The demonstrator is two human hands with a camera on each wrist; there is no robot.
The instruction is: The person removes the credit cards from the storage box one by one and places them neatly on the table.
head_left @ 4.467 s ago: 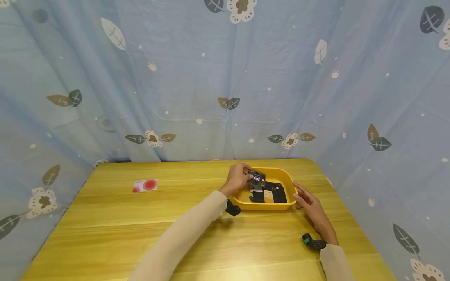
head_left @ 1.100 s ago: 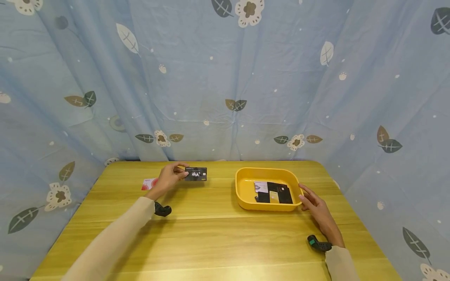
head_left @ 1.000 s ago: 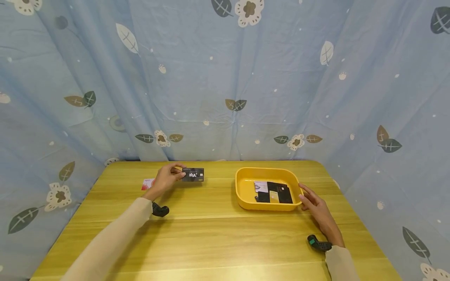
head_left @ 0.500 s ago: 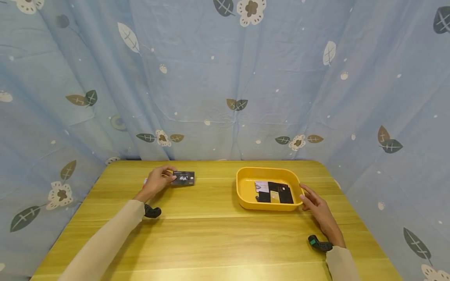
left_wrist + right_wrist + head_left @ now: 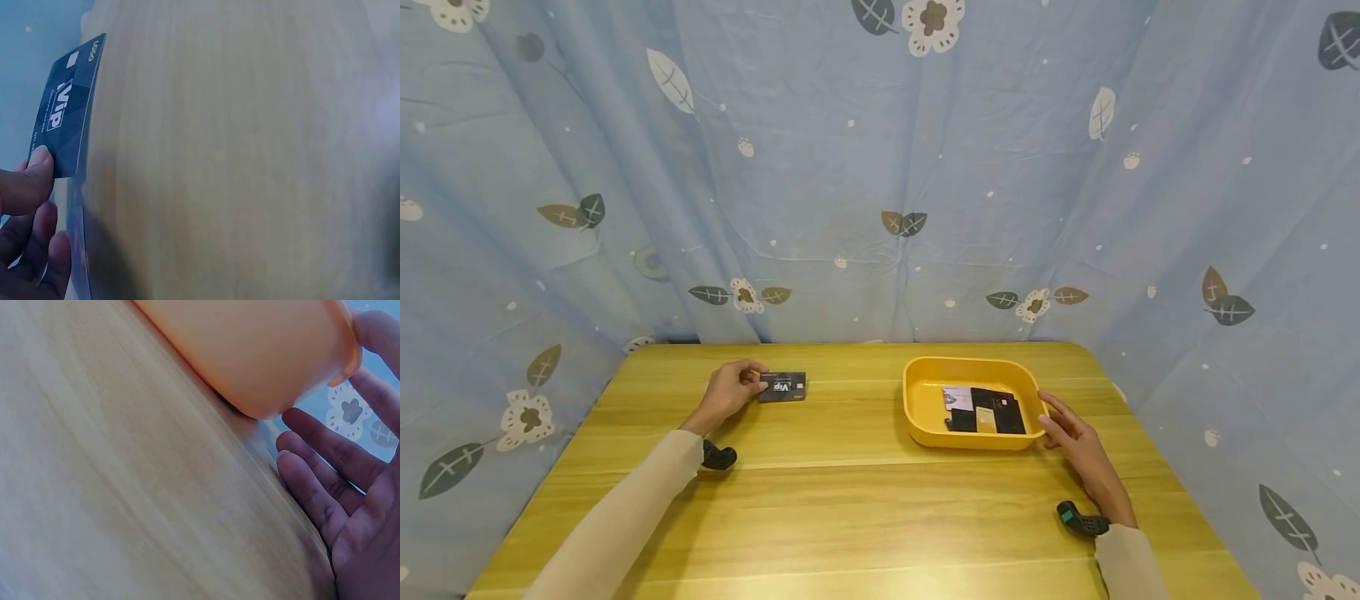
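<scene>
So I've got the head feed up, treating the yellow wood-grain table point(image 5: 850, 508) as a clock with 12 at the far edge. At about 10, the left hand point(image 5: 727, 392) is pinching a black rectangular "Vip" card point(image 5: 782, 387) by its 9 o'clock end; can't tell if it's touching the wood. Near 2 sits a yellow rounded plastic box point(image 5: 967, 442) holding a whitish card point(image 5: 957, 399), a gold one point(image 5: 986, 420) and black ones point(image 5: 1011, 416). The right hand's point(image 5: 1078, 442) thumb and forefinger grip its 4 o'clock rim, other fingers loosely bent.
</scene>
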